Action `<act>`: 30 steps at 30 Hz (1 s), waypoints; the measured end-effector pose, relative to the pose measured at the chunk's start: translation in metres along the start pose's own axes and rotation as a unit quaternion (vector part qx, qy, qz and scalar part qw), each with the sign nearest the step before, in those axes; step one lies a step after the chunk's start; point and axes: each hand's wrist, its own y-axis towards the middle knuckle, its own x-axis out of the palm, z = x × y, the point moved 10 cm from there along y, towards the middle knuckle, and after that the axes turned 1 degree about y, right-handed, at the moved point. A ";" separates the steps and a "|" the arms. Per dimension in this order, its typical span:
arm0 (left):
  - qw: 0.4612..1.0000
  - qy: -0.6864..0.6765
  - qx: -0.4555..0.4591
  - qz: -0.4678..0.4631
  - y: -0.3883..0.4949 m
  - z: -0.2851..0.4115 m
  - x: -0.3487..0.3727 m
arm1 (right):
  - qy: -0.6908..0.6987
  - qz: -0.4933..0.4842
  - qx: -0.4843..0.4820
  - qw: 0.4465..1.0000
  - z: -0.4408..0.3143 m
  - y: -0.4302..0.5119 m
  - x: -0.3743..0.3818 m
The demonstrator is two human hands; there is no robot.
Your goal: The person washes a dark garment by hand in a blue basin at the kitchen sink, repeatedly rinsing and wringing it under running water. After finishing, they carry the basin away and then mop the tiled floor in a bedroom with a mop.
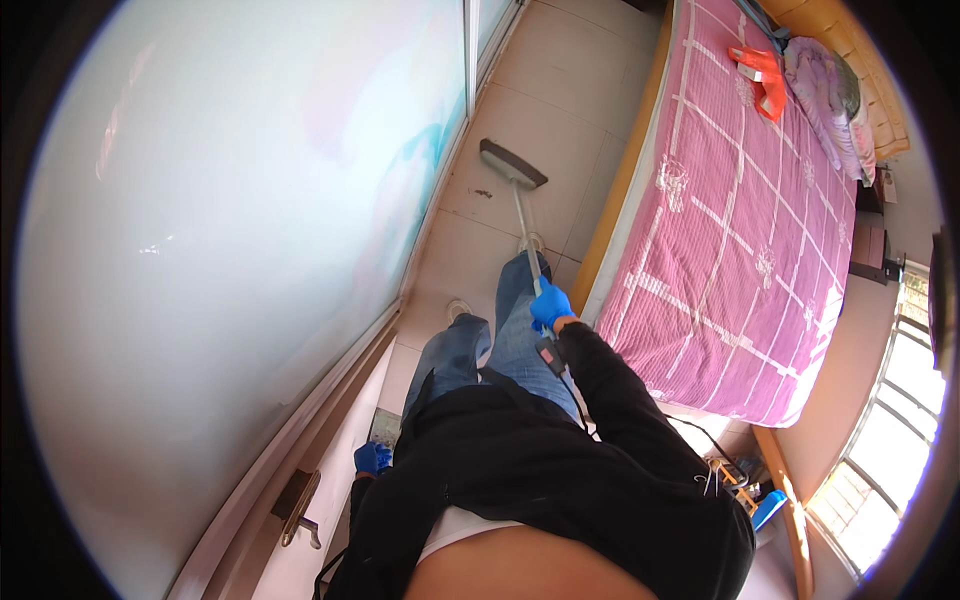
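My right hand [552,304], in a blue glove, is closed around the pale handle of a broom [523,214]. The broom's head [513,163], with dark bristles, rests on the tiled floor beyond my feet. Close to it, on the nearer side, lies a small patch of dark debris [482,193]. My left hand [370,458], also in a blue glove, hangs low beside my left hip, near the door; its fingers are partly hidden and I cannot tell whether they hold anything.
Glossy sliding panels [247,187] line the left side. A bed with a pink patterned cover [720,247] stands to the right, bearing an orange bag [768,84] and folded bedding [821,105]. A door handle [300,517] juts out at lower left.
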 end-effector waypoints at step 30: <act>0.980 0.173 0.084 -0.048 0.029 0.079 0.066 | 0.323 -0.016 0.068 0.944 0.055 -0.068 -0.119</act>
